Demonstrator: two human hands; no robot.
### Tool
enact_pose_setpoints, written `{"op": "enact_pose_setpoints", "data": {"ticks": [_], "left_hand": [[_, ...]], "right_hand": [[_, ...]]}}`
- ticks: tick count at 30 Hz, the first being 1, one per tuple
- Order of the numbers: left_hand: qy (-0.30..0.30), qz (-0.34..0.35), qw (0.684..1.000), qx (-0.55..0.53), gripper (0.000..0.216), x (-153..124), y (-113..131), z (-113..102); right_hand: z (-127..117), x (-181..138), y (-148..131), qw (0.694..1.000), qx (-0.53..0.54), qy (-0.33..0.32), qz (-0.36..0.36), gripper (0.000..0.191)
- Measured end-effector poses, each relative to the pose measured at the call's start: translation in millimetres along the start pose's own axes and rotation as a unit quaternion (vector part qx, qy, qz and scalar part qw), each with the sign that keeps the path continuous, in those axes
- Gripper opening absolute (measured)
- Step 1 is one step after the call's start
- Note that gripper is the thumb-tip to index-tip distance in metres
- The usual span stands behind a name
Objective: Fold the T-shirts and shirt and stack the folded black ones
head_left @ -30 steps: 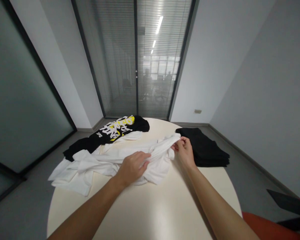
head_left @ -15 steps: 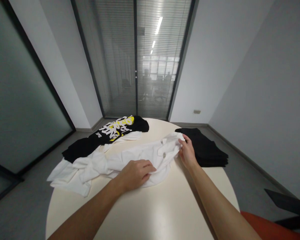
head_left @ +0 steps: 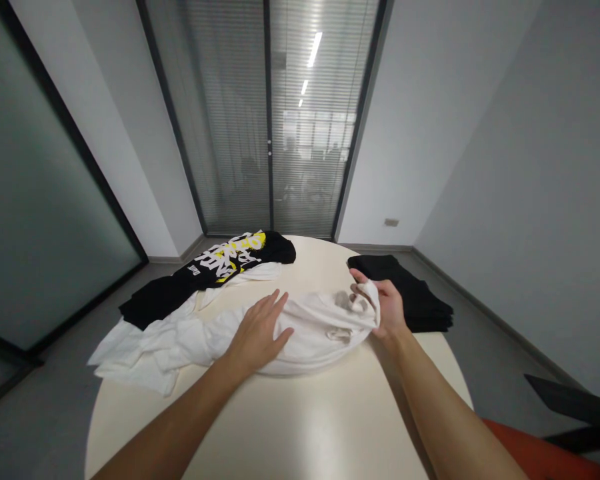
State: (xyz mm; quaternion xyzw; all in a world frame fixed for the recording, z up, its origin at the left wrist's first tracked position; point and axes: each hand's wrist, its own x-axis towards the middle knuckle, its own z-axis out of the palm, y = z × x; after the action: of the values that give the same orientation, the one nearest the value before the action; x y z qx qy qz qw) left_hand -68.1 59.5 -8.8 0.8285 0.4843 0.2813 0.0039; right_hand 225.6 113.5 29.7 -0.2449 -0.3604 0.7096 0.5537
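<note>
A white garment (head_left: 310, 337) lies crumpled across the middle of a round cream table (head_left: 300, 420). My left hand (head_left: 257, 333) rests flat on its middle, fingers stretched out and spread. At the cloth's right end my right hand (head_left: 385, 307) has its fingers curled around a bunched edge of the fabric, lifting it slightly off the table. More white cloth (head_left: 140, 350) trails to the left, over the table's edge.
A black shirt with white and yellow lettering (head_left: 230, 257) lies at the far left of the table. A folded black stack (head_left: 410, 293) sits at the far right. An orange chair seat (head_left: 530, 447) shows at bottom right. Glass doors with blinds stand behind.
My right hand has pulled the bunched end of the white garment rightward and toward me, folding it over. My left hand has opened out flat and slid slightly forward on the cloth.
</note>
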Motion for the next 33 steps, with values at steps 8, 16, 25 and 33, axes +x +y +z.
{"op": "enact_pose_setpoints", "data": {"ticks": [8,16,25,33], "left_hand": [[-0.123,-0.043,0.99,-0.049,0.044,1.9,18.4,-14.4],[-0.189,-0.084,0.977,0.048,0.065,2.4,22.0,-17.7],[-0.124,-0.165,0.978,-0.018,0.017,5.0,17.8,-8.8],[0.171,-0.22,0.938,-0.205,0.025,9.6,-1.0,-7.9]], "right_hand": [[7.2,-13.5,1.5,0.935,-0.243,-0.195,0.169,0.053],[-19.1,-11.1,-10.8,0.851,-0.497,-0.077,0.15,0.034],[-16.2,-8.4,5.0,0.779,-0.615,-0.05,0.114,0.064],[-4.2,-7.0,13.0,0.725,-0.677,-0.119,0.04,0.079]]}}
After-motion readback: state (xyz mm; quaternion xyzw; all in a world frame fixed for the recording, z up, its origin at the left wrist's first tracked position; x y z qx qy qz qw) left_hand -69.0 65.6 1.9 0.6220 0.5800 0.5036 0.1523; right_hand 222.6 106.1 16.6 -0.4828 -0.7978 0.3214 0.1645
